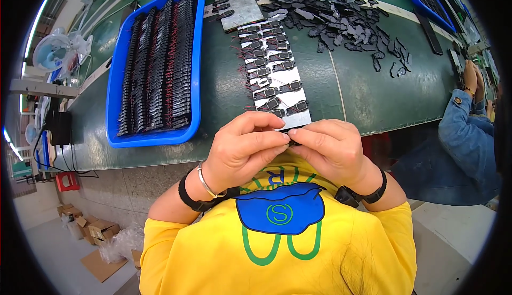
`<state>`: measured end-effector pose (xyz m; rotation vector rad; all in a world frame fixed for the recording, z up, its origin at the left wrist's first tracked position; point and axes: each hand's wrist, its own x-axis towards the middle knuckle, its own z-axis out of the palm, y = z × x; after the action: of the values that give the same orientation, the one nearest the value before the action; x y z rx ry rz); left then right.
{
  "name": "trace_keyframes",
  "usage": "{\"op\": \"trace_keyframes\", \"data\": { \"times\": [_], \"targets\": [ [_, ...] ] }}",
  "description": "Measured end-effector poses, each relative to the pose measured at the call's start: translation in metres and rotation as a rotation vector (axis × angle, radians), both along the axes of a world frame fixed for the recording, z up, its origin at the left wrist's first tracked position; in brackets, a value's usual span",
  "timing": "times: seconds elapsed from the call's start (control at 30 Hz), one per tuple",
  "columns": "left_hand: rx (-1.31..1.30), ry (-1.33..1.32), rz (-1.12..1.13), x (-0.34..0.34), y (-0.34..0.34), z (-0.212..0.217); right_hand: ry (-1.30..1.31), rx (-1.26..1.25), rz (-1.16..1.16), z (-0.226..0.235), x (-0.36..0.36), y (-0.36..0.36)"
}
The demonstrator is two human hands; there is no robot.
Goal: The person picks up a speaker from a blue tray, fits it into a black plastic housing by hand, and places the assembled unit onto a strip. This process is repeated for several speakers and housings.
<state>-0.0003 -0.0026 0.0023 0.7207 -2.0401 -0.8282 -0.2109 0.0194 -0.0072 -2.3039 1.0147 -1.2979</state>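
My left hand and my right hand meet fingertip to fingertip at the near edge of the green table. Between the fingertips sits a small black part, mostly hidden. Just beyond my hands lies a long grey metal plate carrying two rows of small black parts with thin red wires. I wear a yellow shirt, black wristbands and a silver bracelet on the left wrist.
A blue tray full of stacked black parts lies left. A loose heap of black parts lies at the back right, another blue tray beyond. A person in a denim sleeve works at the right. Cardboard boxes sit on the floor.
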Motion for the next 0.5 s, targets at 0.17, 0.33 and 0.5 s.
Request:
{"op": "trace_keyframes", "data": {
  "times": [0.17,0.33,0.5],
  "targets": [
    [0.123,0.089,-0.048,0.007,-0.004,-0.007,-0.018,-0.024,0.028,0.0,-0.002,0.002],
    [0.171,0.123,-0.091,0.008,-0.003,-0.012,-0.034,-0.024,0.032,-0.001,0.0,0.001],
    [0.373,0.182,-0.072,0.008,0.002,-0.014,-0.043,-0.002,0.011,-0.001,0.0,0.002]
  ]
}}
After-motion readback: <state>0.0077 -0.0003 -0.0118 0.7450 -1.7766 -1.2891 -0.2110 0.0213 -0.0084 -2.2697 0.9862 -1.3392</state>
